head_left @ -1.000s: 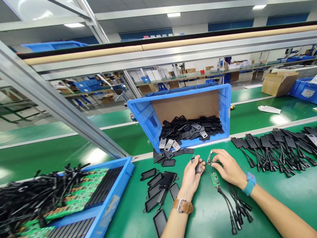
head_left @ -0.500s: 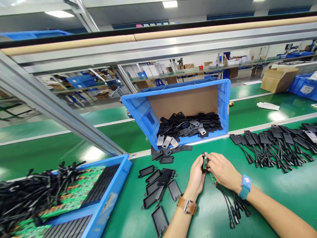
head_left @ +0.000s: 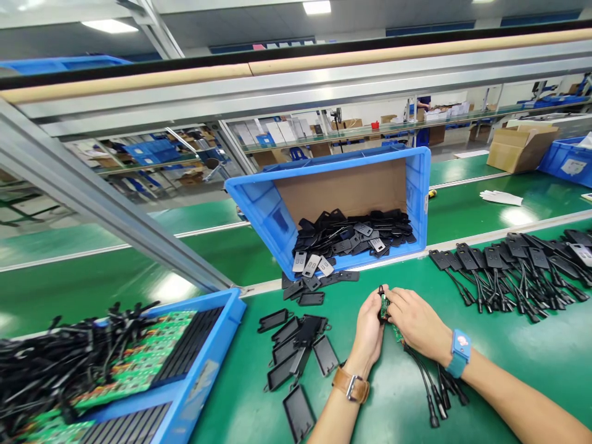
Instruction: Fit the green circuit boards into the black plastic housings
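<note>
My left hand (head_left: pixel 370 324), with a brown strap at its wrist, is closed around a small black plastic case. Set partly in that case is a green circuit board (head_left: pixel 385 306), which my right hand (head_left: pixel 416 320) pinches from the other side. Another green board part (head_left: pixel 398 333) shows below my right fingers, and black cables (head_left: pixel 428 382) with plug ends trail from there onto the table. My right wrist wears a blue band. Left of my hands lie several open black case shells (head_left: pixel 296 345). Fingers hide most of the held case.
A tilted blue crate (head_left: pixel 420 203) of black cover plates (head_left: pixel 356 234) stands ahead. Left, a blue bin (head_left: pixel 217 345) holds cabled circuit boards (head_left: pixel 152 351). Cabled black units (head_left: pixel 494 265) lie at right. A metal post (head_left: pixel 124 209) rises at left; a white glove (head_left: pixel 501 197) lies beyond.
Almost nothing differs. Both hands stay at the case and board, with only a slight shift of the fingers and wrists.
</note>
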`<state>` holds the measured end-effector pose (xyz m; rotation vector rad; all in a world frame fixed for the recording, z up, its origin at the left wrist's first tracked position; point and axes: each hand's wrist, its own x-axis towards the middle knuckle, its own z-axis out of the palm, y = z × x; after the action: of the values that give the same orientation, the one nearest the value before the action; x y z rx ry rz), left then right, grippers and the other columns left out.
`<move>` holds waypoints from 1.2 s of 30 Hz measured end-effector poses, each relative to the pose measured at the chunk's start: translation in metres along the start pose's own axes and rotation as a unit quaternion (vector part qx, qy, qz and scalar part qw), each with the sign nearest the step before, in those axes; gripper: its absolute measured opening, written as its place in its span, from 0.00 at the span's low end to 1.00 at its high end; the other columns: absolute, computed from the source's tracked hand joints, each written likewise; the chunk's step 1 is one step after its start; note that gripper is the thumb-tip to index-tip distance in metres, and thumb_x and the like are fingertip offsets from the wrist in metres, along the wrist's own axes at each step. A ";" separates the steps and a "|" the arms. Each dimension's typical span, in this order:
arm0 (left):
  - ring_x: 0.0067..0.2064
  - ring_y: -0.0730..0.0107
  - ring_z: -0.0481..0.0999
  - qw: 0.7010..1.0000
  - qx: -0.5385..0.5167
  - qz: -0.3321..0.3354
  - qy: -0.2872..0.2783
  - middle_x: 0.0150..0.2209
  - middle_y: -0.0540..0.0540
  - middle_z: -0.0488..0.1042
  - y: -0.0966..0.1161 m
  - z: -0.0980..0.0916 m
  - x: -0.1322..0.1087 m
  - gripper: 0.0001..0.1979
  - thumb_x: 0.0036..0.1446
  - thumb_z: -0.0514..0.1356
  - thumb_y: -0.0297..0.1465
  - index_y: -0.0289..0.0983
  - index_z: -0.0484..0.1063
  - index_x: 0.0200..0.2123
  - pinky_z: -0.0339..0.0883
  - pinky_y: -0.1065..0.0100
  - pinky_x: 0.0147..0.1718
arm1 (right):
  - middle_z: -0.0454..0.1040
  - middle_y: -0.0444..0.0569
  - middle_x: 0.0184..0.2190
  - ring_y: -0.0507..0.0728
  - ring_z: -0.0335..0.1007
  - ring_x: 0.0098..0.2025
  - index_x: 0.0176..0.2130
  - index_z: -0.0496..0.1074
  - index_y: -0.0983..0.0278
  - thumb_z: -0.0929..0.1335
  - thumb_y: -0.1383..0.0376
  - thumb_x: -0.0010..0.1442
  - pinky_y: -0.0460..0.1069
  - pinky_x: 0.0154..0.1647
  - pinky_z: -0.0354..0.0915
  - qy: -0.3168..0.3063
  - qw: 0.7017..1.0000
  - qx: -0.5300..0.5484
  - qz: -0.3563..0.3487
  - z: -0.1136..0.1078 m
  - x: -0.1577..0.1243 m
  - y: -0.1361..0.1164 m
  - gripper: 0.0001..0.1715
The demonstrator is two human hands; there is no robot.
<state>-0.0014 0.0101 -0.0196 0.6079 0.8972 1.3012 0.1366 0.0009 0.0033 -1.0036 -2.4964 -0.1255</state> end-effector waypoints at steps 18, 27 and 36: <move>0.52 0.59 0.75 0.999 0.020 0.050 -0.002 0.48 0.40 0.78 0.001 0.003 -0.001 0.22 0.48 0.71 0.33 0.36 0.77 0.48 0.66 0.63 0.51 | 0.60 0.63 0.65 0.66 0.59 0.64 0.52 0.69 0.70 0.64 0.77 0.61 0.64 0.59 0.67 0.009 0.999 0.052 -0.001 0.005 0.000 0.004 0.19; 0.47 0.63 0.76 0.995 0.041 0.080 0.047 0.43 0.44 0.79 -0.001 0.002 0.004 0.15 0.49 0.67 0.27 0.37 0.76 0.43 0.68 0.65 0.49 | 0.63 0.62 0.63 0.65 0.59 0.64 0.47 0.70 0.67 0.63 0.72 0.65 0.64 0.58 0.66 0.047 0.995 0.085 0.011 0.002 0.002 0.000 0.11; 0.44 0.63 0.79 0.994 0.025 0.100 0.043 0.38 0.45 0.77 0.003 0.004 0.000 0.14 0.55 0.62 0.29 0.37 0.69 0.46 0.69 0.62 0.47 | 0.76 0.48 0.36 0.57 0.72 0.36 0.41 0.68 0.62 0.63 0.65 0.69 0.50 0.37 0.64 0.020 0.969 0.207 0.136 0.005 0.000 -0.013 0.05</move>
<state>0.0005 0.0112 -0.0154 0.6993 0.9603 1.4964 0.1266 -0.0073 -0.0006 -1.1269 -2.1905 0.4368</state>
